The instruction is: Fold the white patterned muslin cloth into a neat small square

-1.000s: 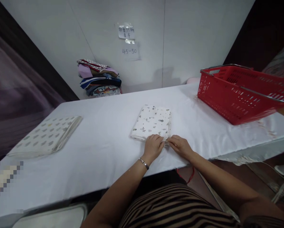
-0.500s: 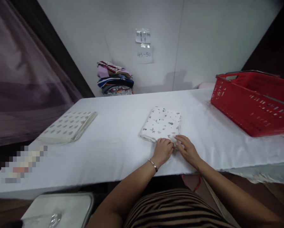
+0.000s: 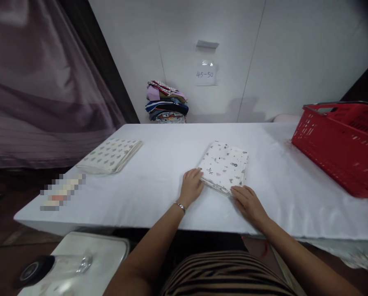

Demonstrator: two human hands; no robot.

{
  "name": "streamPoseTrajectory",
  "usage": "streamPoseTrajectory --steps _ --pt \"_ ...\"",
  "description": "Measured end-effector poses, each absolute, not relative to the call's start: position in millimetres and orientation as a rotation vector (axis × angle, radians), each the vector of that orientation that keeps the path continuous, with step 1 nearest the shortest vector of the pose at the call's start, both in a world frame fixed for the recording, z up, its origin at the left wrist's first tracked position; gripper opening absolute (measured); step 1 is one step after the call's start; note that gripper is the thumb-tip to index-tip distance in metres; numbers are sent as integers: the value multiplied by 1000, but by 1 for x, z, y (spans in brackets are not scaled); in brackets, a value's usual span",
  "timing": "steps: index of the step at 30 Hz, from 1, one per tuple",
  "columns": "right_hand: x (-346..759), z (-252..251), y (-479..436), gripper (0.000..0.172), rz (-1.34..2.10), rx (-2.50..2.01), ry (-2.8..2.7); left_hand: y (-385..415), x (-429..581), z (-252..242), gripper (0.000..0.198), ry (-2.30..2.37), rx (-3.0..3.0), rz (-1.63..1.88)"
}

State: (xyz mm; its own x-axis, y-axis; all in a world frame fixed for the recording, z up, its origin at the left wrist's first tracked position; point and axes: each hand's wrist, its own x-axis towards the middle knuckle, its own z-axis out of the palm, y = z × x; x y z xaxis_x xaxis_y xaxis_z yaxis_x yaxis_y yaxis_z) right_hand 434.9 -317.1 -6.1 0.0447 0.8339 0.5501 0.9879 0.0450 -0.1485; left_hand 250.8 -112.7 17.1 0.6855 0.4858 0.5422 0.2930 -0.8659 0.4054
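A folded white cloth [image 3: 224, 164] with small grey and brown prints lies on the white-covered table, its near edge showing several layers. My left hand [image 3: 192, 186] is at its near left corner, fingers closed over the edge and the thumb hidden. At the near right corner, the fingers of my right hand [image 3: 248, 203] lie together over the edge, with the thumb out of sight beneath. Further left rests another folded cloth [image 3: 110, 156], cream with grey heart-like prints, touched by neither hand.
On the right of the table [image 3: 165, 197] stands a red plastic basket [image 3: 334, 156]. A stack of folded fabrics [image 3: 167, 102] is by the wall behind. A blurred-out item [image 3: 63, 193] lies at front left. Below is a white stool [image 3: 106, 246] bearing a clear bottle [image 3: 67, 265].
My hands have parted from the middle of the cloth's near edge, the left moving to the left corner and the right to the right corner. The camera view has shifted left.
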Motion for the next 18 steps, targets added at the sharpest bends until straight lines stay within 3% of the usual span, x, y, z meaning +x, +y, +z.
streamPoseTrajectory --steps 11,18 --pt "446 -1 -314 32 -328 -1903 -1778 -96 255 0 47 753 1962 860" --pt "445 -1 -317 33 -302 -1896 -1859 -95 264 -2 37 859 1879 872"
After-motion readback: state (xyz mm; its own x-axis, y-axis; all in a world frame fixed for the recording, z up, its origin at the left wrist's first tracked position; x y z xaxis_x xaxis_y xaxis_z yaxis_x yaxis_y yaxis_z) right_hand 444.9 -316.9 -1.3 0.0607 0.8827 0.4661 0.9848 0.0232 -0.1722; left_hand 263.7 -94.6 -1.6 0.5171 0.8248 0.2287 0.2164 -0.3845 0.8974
